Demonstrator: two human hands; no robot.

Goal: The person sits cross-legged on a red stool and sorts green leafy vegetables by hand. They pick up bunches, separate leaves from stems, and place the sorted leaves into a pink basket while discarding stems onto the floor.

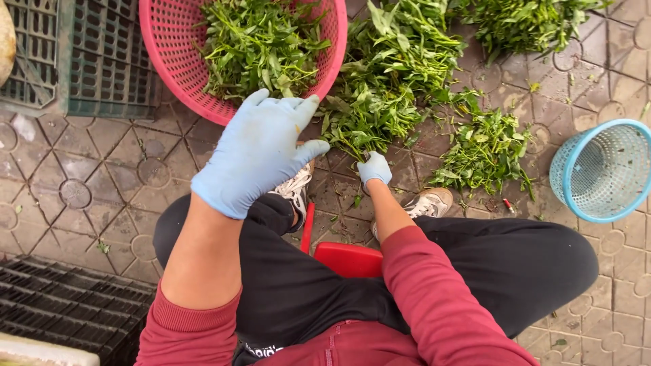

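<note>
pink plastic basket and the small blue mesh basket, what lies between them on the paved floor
Head view: between pink plastic basket and blue mesh basket lie loose piles of green leafy stems.

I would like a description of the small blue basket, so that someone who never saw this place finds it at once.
Start from the big pink basket full of green leaves at the top, then go across the leaf piles on the tiled floor to the right edge. There lies the blue basket, tipped on its side. It is the smaller one, light blue, with no leaves inside.
</note>
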